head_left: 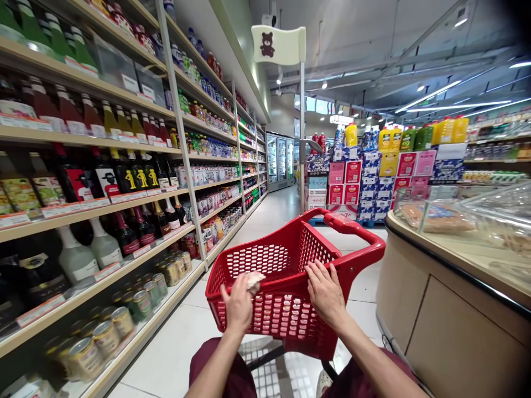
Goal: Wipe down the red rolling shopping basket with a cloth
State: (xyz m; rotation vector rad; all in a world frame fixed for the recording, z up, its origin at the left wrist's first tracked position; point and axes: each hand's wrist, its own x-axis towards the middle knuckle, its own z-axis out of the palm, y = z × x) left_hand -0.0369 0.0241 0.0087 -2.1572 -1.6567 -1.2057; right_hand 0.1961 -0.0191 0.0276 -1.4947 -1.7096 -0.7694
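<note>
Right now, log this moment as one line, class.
left hand: holds crumpled cloth or tissue | right hand: on red shopping cart side | beverage shelves: at left

The cart (286, 285) looks like smooth, glossy plastic, the floor (174, 342) like smooth, faintly shiny tile.

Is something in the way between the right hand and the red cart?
Nothing visible: the right hand lies on the near side of the red cart. The crumpled pale thing is over in the left hand.
</note>
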